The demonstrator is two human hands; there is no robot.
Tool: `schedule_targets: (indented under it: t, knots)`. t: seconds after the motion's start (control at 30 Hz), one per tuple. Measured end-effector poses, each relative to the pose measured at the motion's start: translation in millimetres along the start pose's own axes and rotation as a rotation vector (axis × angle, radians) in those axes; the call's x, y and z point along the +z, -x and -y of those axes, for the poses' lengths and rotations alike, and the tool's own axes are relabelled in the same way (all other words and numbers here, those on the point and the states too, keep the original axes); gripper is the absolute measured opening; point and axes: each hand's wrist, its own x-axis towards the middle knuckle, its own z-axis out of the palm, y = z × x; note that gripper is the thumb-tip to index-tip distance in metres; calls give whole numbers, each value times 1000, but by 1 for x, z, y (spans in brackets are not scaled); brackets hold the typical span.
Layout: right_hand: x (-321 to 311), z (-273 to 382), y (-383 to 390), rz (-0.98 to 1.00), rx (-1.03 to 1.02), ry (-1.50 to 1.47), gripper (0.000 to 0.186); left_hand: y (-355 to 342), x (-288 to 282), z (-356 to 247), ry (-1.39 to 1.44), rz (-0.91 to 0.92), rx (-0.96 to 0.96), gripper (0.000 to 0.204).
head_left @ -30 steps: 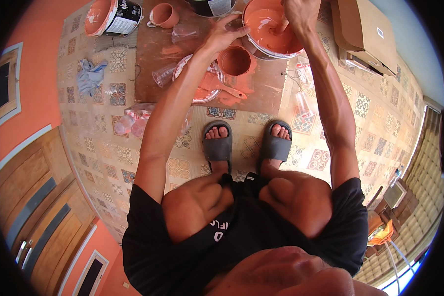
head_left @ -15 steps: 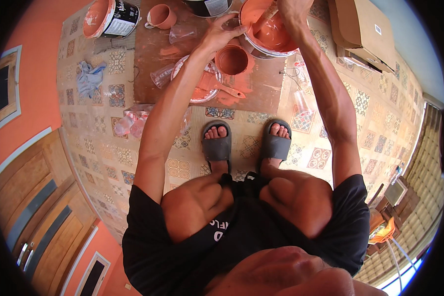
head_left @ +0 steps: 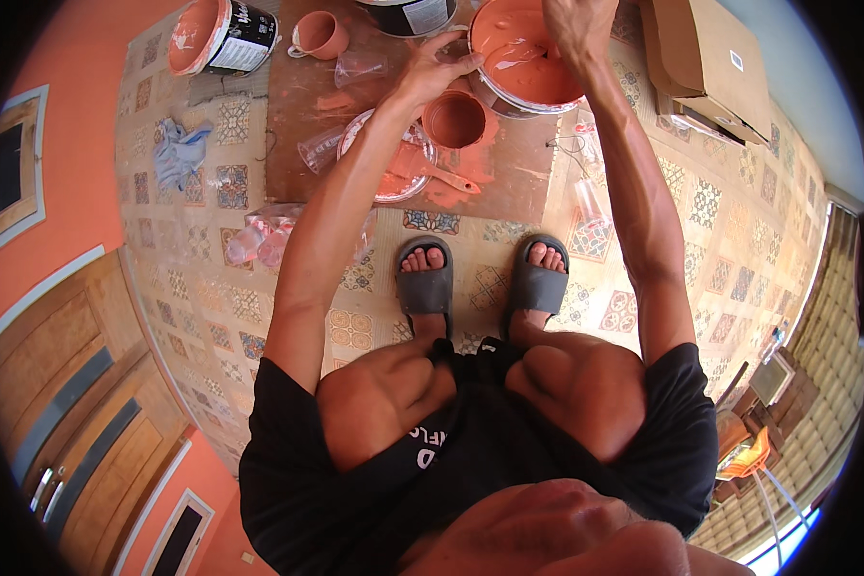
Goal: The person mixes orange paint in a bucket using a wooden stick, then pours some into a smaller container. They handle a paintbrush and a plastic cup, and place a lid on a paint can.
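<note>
Braces the paint bucket (head_left: 495,98), at the far right of the board (head_left: 298,115) near a reddish cup (head_left: 461,144), with spread left hand (head_left: 430,69); reaches over it with right hand (head_left: 582,27), grip impossible to tell. Might slop orange paint (head_left: 523,69) by pushing too hard.

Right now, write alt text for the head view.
A person's left hand touches the rim of a bucket of orange paint, with the right hand over its right side. Nearby on a paint-smeared brown board, a brush lies across a round, white-rimmed lid beside a cup.
</note>
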Motion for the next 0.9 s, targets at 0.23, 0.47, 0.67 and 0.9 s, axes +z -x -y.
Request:
schedule_targets:
  t: [0.23,0.47,0.67,0.9]
  knots:
    - [4,-10,1,-99,221,-389,43,-4,-2,7,42,55,17,81]
    - [2,-11,4,89,40,-60,42,-5,-1,6,123,52,44,81]
    - [4,-6,2,-50,-29,-138,41,-1,-1,2,-20,-3,-24,79]
    - [-3,-2,3,-15,181,-263,45,-1,2,2,83,11,20,78]
